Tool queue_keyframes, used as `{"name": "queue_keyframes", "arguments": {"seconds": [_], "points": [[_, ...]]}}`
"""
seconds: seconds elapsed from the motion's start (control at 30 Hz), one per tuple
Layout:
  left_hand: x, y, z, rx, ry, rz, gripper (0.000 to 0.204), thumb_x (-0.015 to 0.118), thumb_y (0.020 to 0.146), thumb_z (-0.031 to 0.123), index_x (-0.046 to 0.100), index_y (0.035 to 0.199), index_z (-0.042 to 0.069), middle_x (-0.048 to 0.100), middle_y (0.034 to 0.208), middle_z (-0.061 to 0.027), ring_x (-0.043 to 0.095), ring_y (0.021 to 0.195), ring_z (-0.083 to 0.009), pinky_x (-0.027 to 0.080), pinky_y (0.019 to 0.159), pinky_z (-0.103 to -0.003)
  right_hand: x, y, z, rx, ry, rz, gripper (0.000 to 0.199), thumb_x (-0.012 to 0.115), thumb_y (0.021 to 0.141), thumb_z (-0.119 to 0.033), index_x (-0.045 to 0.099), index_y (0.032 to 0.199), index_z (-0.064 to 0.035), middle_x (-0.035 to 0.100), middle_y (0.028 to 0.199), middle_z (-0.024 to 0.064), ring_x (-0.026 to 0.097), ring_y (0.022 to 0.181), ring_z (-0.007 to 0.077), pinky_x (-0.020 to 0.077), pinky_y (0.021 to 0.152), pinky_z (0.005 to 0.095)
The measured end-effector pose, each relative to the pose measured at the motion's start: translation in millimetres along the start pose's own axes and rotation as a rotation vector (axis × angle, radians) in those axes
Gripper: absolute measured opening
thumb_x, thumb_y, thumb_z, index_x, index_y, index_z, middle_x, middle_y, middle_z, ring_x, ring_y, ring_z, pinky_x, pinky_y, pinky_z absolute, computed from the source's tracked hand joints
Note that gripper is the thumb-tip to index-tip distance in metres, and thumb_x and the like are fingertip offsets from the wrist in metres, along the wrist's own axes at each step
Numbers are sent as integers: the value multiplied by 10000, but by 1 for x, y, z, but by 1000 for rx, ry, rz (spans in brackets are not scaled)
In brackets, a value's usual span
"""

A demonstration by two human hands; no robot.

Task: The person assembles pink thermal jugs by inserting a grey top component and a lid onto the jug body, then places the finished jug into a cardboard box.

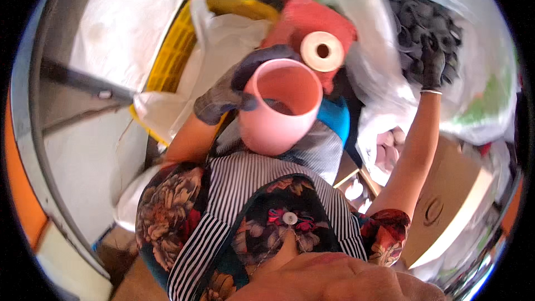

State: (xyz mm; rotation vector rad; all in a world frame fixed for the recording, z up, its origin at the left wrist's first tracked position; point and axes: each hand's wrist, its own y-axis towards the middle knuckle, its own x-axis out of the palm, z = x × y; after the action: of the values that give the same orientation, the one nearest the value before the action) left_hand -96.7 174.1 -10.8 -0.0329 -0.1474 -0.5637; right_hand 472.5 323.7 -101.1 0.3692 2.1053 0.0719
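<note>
Left hand (225, 90) curls round the smooth pink tapered cup (273, 129), probably light, stiff, best held by its side; right hand (433, 66), among dark-grey curved pieces (415, 17), has a grip I can't tell

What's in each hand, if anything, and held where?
Left hand: a pink pot, held by its outer wall, left side near the rim. Right hand: among dark grey pieces in a plastic bag; cannot tell whether it holds any.

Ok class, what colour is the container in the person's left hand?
The container is pink; the head view shows it best.
</note>
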Motion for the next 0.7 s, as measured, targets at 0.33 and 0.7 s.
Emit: {"name": "queue_keyframes", "arguments": {"seconds": [0.33,0.7], "points": [[9,-6,-16,186,-2,21,1154,796,714,685,389,1529,-23,467,1540,-176,453,1425,-303,312,1212,-451,-142,-262,-101,-1,269,52,400,609,1023,-156,559,1393,-14,670,1035,49,528,705,108,476,628,237],[-7,-82,-30,218,-60,63,1078,772,745,666,434,1503,-23,488,1532,-169,459,1419,-285,309,1207,-430,-16,-474,-187,-171,-152,213,360,722,884,-201,641,1189,-29,657,1158,163,594,1107,407,445,998,514]]}}
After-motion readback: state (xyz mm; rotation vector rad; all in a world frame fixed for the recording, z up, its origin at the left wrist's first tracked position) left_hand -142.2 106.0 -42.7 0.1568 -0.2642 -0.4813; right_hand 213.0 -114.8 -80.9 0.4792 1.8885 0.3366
